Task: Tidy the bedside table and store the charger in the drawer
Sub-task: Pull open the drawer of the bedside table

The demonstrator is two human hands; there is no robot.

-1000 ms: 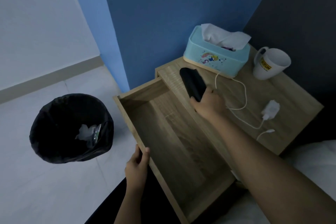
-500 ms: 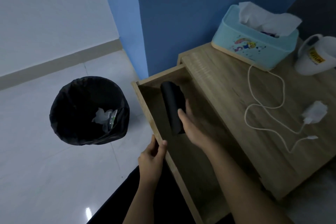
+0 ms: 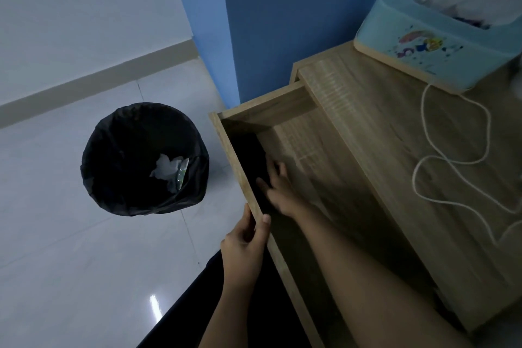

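Pinching the pale woodgrain drawer (image 3: 240, 161) front, the left hand (image 3: 244, 248) grips; right hand (image 3: 278, 189) fingers splayed beside a dark oblong pouch (image 3: 248, 155).

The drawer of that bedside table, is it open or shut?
Open. The drawer is pulled well out from the table, its wooden floor showing. The left hand grips its front edge and the right hand reaches inside.

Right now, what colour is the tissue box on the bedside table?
Light blue tissue box with a cartoon print and wood-tone base, seen in the head view.
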